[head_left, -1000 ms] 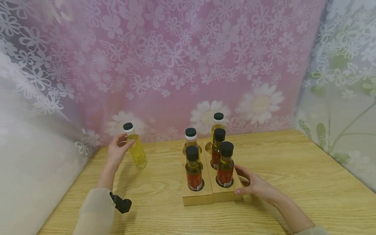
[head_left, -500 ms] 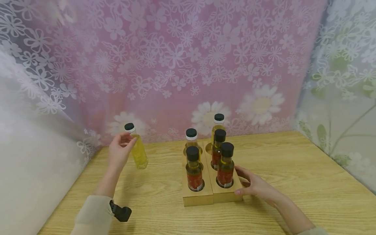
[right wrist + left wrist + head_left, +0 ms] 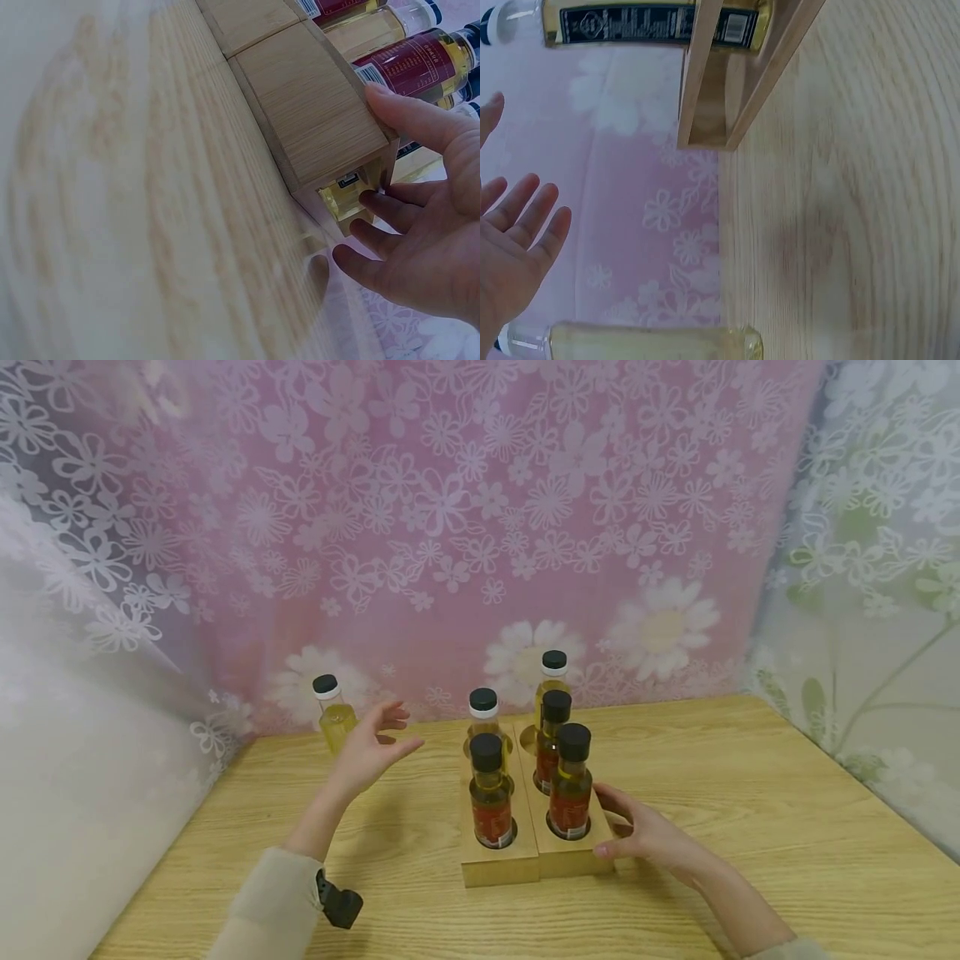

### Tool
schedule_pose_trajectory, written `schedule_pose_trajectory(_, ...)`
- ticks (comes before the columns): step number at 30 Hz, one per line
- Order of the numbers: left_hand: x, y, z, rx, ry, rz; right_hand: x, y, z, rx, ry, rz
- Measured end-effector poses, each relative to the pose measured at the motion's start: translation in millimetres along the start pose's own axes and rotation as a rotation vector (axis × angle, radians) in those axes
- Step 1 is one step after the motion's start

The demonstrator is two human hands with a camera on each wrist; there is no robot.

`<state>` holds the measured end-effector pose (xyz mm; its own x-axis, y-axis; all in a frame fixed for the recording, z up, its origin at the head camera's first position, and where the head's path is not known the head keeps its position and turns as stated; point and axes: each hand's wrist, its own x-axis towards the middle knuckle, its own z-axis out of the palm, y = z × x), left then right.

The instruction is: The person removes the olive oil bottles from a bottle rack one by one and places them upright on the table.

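My left hand [image 3: 367, 756] is held above the table with fingers spread and nothing in it. Just behind it, at the left, an upright clear bottle of yellow oil [image 3: 336, 717] with a dark cap is partly covered by the hand. In the centre, a two-part wooden bottle rack [image 3: 501, 870] holds three dark oil bottles with red labels [image 3: 492, 820] and two clear yellow-oil bottles [image 3: 552, 693] behind them. At the rack's right front corner, my right hand [image 3: 652, 842] grips it, thumb on the corner [image 3: 382, 88] and fingers at the side.
All of this stands on a pale wood-grain table [image 3: 720, 760]. A floral pink curtain [image 3: 420, 560] hangs along its back edge, with whitish floral cloth [image 3: 877, 635] at the right side. A round hole shows beside the rear bottles in the rack.
My left hand has let go of the clear yellow-oil bottle and moved right, toward the rack. That bottle stays upright where it was. My right hand keeps its place at the rack.
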<state>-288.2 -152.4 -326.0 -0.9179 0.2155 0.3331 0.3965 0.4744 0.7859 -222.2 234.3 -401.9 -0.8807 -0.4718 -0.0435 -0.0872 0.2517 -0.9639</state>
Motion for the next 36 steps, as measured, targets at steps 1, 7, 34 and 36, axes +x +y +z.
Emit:
schedule_pose_trajectory(1,0.6,1.4,3.4,0.001,-0.016,0.001,-0.1,-0.3,0.2,0.002,0.0,0.002)
schedule_pose_trajectory(7,3.2,4.2,21.9,-0.015,-0.085,0.023,-0.2,-1.5,0.4,-0.001,-0.001,-0.003)
schedule_pose_trajectory(34,11.5,2.2,77.0,-0.11,-0.277,0.031,-1.1,-2.0,0.6,0.004,0.001,-0.002)
schedule_pose_trajectory(36,11.0,3.3,77.9,-0.127,-0.284,0.029,-1.6,-1.9,0.4,-0.001,-0.002,-0.006)
